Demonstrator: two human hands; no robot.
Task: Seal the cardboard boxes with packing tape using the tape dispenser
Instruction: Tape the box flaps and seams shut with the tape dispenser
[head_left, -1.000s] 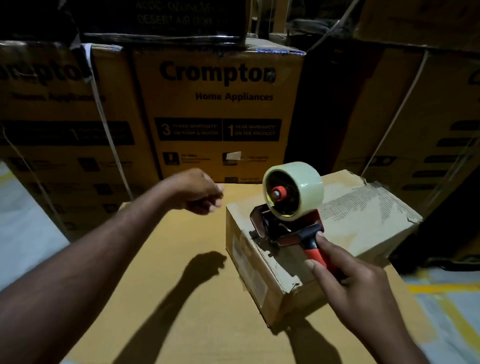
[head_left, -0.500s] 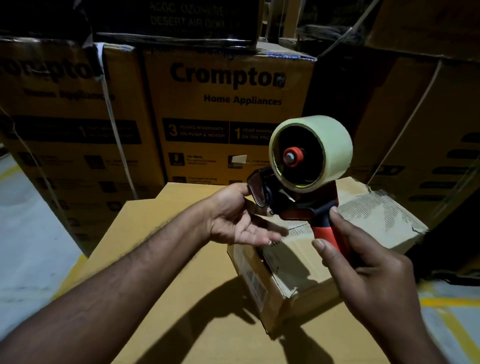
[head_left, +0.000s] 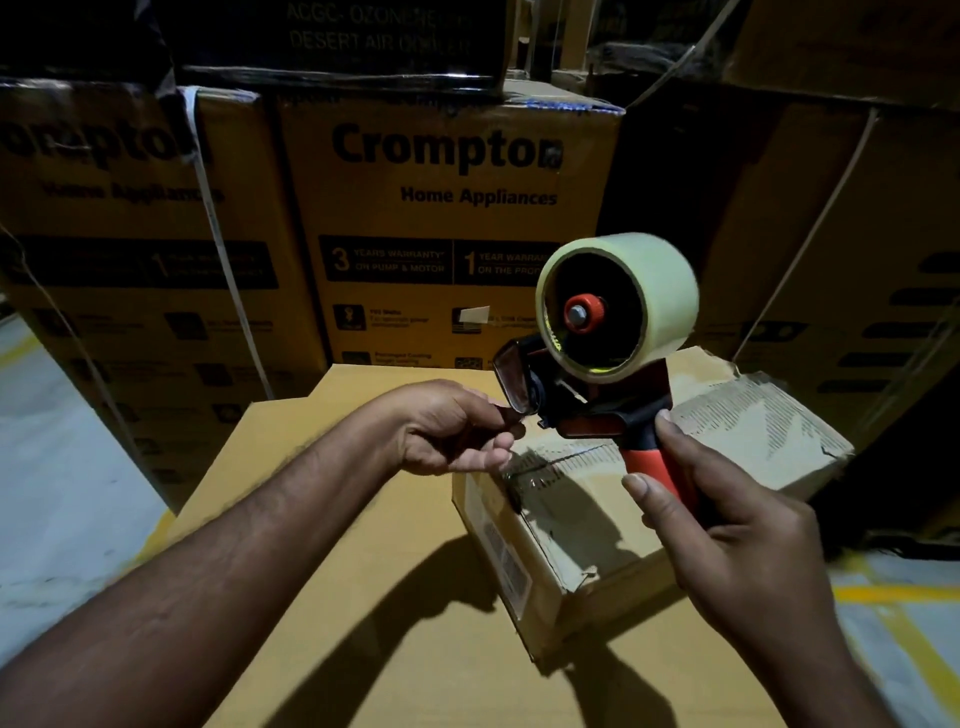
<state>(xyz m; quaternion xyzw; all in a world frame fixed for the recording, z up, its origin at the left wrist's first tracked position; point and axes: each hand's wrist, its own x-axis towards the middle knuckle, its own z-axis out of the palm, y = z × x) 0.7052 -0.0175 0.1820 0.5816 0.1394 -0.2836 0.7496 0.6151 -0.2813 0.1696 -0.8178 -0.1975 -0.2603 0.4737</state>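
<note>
My right hand (head_left: 727, 551) grips the red handle of a tape dispenser (head_left: 587, 405) and holds it in the air above a small cardboard box (head_left: 587, 525). The dispenser carries a pale roll of packing tape (head_left: 660, 291). My left hand (head_left: 452, 431) is at the dispenser's front end, its fingertips pinching the tape end below the black flap. The small box lies on a larger flat cardboard box (head_left: 374, 597), its top flaps closed with old torn tape on them.
Tall yellow Crompton cartons (head_left: 447, 218) stand stacked behind the large box, with more cartons left (head_left: 114, 249) and right (head_left: 841, 260). Grey floor with yellow lines (head_left: 904, 603) shows at both sides.
My right hand lifted the dispenser off the small box into the air. My left hand came in from the left, opened under the dispenser's front, and now pinches at the tape end.
</note>
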